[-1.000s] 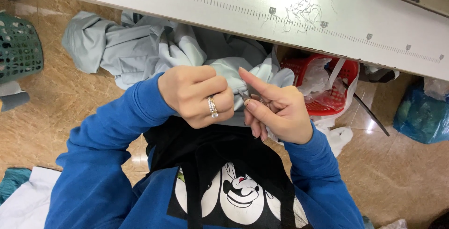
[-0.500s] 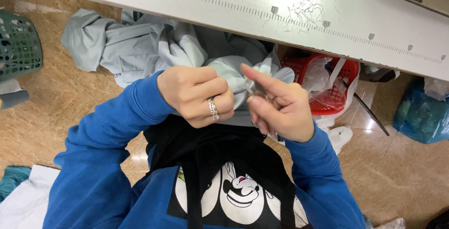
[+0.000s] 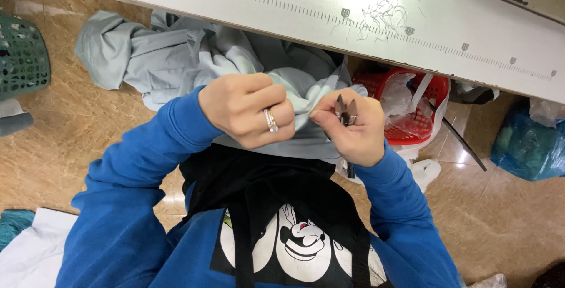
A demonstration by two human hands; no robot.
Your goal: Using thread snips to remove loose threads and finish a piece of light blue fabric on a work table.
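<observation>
Pale grey-green fabric [image 3: 306, 97] lay bunched between your two hands, just above your lap and below the near edge of the white worktop [image 3: 329, 11]. Your left hand [image 3: 250, 114] was curled into a fist over the cloth, its fingers [image 3: 276, 117] clamped together on a fold, a ring showing on one of them. Your right hand [image 3: 353, 129] sat just beside it, to the right, its fingers closed around small metal thread snips [image 3: 346, 108] whose two blades stood pointing up and away from you, their tips a little apart. The pinched fold ran from your left fist toward the snips, so the cloth edge lay directly left of the blades, touching or nearly touching your right thumb; I could not tell whether the blades met the fabric. More of the same garment [image 3: 147, 58] trailed away over the floor [image 3: 59, 141] beyond your left arm. A red basket [image 3: 424, 123] stood behind your right hand, well apart from the blades, and a green basket [image 3: 20, 58] stood far off to the left. Nothing stood between the snips and the fold.
</observation>
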